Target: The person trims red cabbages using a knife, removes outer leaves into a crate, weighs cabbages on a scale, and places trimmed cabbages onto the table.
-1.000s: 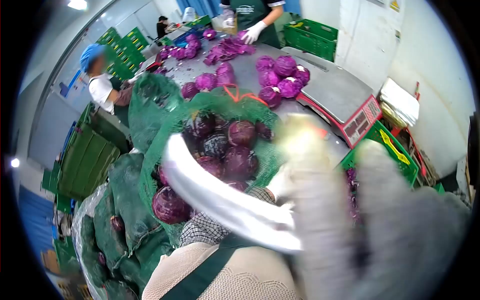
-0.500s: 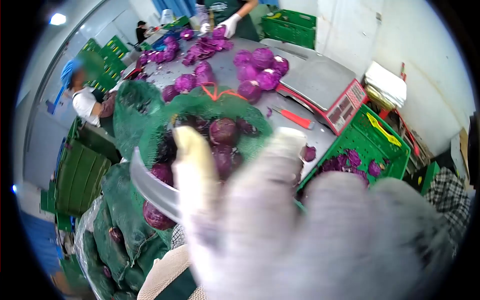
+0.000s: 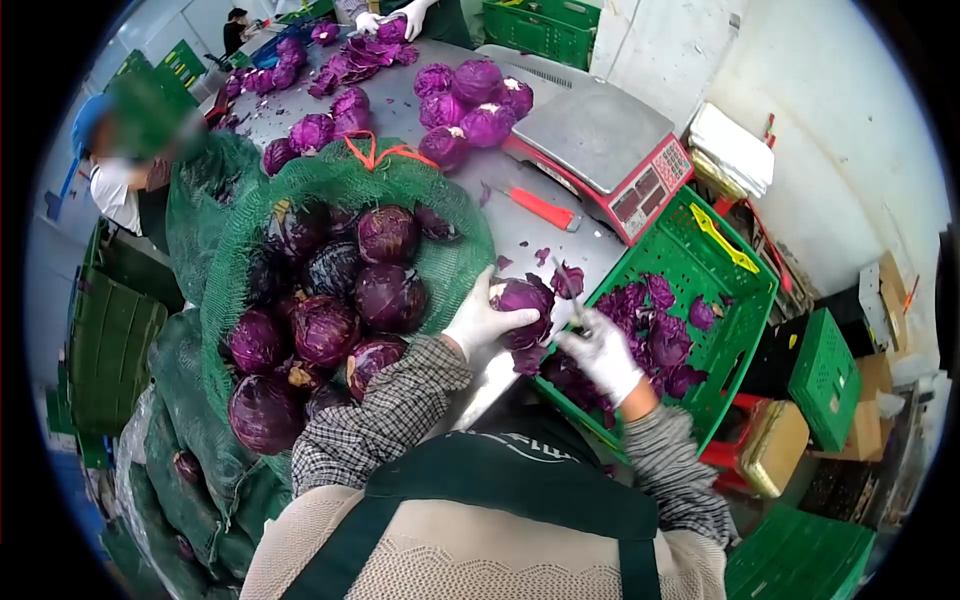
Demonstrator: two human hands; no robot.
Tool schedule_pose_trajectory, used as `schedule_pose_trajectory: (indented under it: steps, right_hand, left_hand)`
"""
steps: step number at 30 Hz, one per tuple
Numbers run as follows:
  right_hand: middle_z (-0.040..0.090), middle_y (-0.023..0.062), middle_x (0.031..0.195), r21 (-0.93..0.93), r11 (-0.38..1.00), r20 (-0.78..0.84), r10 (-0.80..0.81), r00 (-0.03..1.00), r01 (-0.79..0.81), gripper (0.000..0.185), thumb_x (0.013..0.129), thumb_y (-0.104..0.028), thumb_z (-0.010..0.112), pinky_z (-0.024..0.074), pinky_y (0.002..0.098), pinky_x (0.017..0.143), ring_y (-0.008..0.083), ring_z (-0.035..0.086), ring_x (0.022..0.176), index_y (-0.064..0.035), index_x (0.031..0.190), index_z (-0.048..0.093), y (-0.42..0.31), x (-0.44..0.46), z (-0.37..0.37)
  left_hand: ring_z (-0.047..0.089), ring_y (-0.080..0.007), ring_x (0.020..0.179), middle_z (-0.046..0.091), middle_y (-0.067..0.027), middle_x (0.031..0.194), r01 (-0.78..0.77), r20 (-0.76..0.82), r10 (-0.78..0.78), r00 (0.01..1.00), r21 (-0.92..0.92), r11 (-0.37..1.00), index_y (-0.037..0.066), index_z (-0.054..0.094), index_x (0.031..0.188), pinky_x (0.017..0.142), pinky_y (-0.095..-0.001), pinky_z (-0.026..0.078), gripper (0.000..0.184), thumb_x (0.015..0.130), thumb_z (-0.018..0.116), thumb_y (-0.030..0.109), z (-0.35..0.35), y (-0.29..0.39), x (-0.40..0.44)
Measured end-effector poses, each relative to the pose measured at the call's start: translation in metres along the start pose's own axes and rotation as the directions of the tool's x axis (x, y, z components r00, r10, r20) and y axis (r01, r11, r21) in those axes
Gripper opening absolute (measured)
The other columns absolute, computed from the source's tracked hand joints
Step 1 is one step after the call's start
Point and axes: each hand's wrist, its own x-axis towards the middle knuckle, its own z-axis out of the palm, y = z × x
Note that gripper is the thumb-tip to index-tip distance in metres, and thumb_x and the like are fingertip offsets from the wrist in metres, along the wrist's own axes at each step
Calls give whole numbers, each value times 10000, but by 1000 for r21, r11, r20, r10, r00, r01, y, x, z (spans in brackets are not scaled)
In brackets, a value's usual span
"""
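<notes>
Red cabbage (image 3: 522, 306), one, partly trimmed: held between the table edge and the crate, in front of the dark green apron (image 3: 510, 470). It is gripped from its left side by the white-gloved left hand (image 3: 490, 318), thumb and fingers pressed against the head.

Slim grey tool (image 3: 574, 308), one: clasped in the curled fingers of the white-gloved right hand (image 3: 605, 357), just beside the cabbage; its exact kind cannot be told. A loose leaf (image 3: 567, 281) is seen at its upper end; whether the two are touching cannot be told.

Green crate (image 3: 735, 375), one: placed beneath and beyond the right hand, partly filled with purple trimmings (image 3: 668, 340); a yellow handle (image 3: 722, 238) is fitted at its far end.

Green mesh bag (image 3: 462, 212), open: filled with dark whole cabbages (image 3: 325, 330), set left of the held one; its rim is threaded with red cord (image 3: 370, 153).

Metal table (image 3: 515, 238): occupied by an orange-handled knife (image 3: 542, 208), a red-framed scale (image 3: 598, 140) and, beside it, a cluster of bright purple heads (image 3: 476, 82).
</notes>
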Motion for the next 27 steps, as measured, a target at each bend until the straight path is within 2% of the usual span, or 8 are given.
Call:
schedule_pose_trajectory:
  steps: [3,4,12,15,19,23,25,27]
  right_hand:
    - [605,104,1075,300,953,-44,-20,999,33,509,785,-171,764,464,291,881,159,563,988,18,1198,535,32,6,48]
    - [602,104,1075,8,999,-137,37,990,-36,531,777,-233,777,445,308,915,172,554,1004,2,1184,530,29,2,48]
    - [605,17,833,407,913,-51,47,998,-22,339,820,-174,730,446,229,515,80,551,657,-28,1082,573,77,32,48]
    - [609,81,958,386,894,190,167,967,-230,459,811,-156,722,490,275,701,145,586,818,11,1191,526,51,31,22]
    - [578,29,710,403,892,147,159,976,-206,403,852,-85,630,422,240,443,97,513,499,0,1229,515,61,41,23]
    - [579,-1,663,554,826,-90,183,979,-103,157,862,-77,620,394,234,402,70,477,464,-32,1009,590,91,48,33]
    - [593,7,701,689,715,-115,272,955,-121,131,836,-82,647,436,270,443,113,507,493,-59,954,595,93,49,0]
    - [619,59,828,-74,993,-419,-110,901,87,211,826,-106,669,516,305,641,165,589,688,-20,1006,598,124,50,-30]
  left_hand:
    - [519,-251,1171,502,-206,1285,26,2,-27,1000,136,990,-81,84,1439,1010,-350,425,1113,678,849,192,4,11,-6]
    - [512,-252,1179,490,-208,1296,15,-6,-14,1000,203,979,-78,95,1439,1016,-347,420,1104,681,846,204,-2,1,1]
    - [511,-272,1195,463,-241,1315,17,-15,-14,1000,243,970,-95,153,1412,991,-352,457,1061,677,847,226,-10,-12,15]
    - [524,-261,1175,479,-232,1297,12,-27,-6,1000,236,972,-86,180,1410,978,-350,467,1025,687,843,215,-17,-17,20]
    - [571,-261,1103,523,-189,1247,69,-113,-59,992,83,994,-60,270,1382,944,-350,496,874,734,809,174,-20,-15,19]
    - [612,-315,1064,557,-170,1232,223,144,-191,971,-259,940,61,421,1326,752,-582,563,499,924,580,312,-41,-16,16]
    - [561,-306,1149,506,-162,1305,313,258,-205,944,-504,805,40,360,1378,895,-536,529,561,950,530,361,-39,-12,1]
    - [579,-272,1119,508,-146,1297,199,232,-84,969,-536,821,46,380,1363,845,-458,563,586,912,601,349,-33,-9,-3]
